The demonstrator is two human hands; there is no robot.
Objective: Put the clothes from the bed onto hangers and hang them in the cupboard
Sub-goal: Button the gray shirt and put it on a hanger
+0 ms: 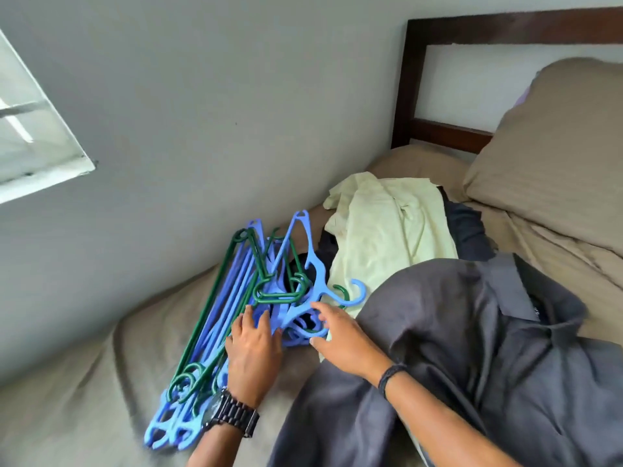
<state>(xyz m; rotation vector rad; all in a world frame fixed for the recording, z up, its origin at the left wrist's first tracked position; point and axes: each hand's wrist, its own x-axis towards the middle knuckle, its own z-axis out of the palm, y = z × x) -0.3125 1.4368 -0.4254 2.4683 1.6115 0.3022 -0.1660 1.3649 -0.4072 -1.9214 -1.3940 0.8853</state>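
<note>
Down on the bed, a tangled pile of blue and green plastic hangers lies at about 8 o'clock from the frame's centre, running from the wall side toward the lower edge. The left hand rests flat on the pile with its fingers straight and spread, pressing on the blue bars; a dark metal watch sits on that wrist. The right hand, just at 3 o'clock of the left one, has its fingers and thumb curled round the neck of a light blue hanger whose hook points toward 3 o'clock; a black cord bracelet circles that wrist.

A dark grey shirt is draped over the right forearm and spreads across the lower right, from 3 to 5 o'clock. Beyond it, at 1 o'clock, a pale yellow garment lies crumpled on the sheet, touching a dark navy piece of clothing at its 3 o'clock side. A tan pillow leans at 2 o'clock against a dark wooden headboard. The grey wall fills the upper left, with a window frame at 10 o'clock.
</note>
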